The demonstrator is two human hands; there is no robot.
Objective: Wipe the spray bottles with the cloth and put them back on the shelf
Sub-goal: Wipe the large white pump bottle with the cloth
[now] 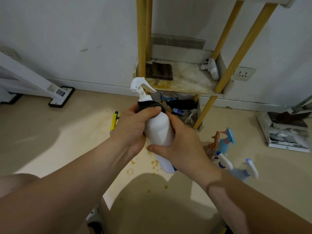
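Observation:
A white spray bottle (158, 130) with a white trigger head is held up in front of the shelf. My left hand (133, 125) grips a dark cloth (148, 105) wrapped round the bottle's neck. My right hand (182, 144) is curled round the bottle's lower body. On the floor to the right stand a blue spray bottle (225, 142) and two more bottles with white and blue triggers (224, 160) (251, 168). The shelf (194, 86) with yellow posts stands against the wall behind.
On the shelf board lie a dark folded cloth (160, 70) and a white controller (211, 68). Clutter fills the space under the shelf. A yellow marker (114, 120) lies on the floor left; a stack of papers (285, 134) lies right. A wall socket (243, 73) is nearby.

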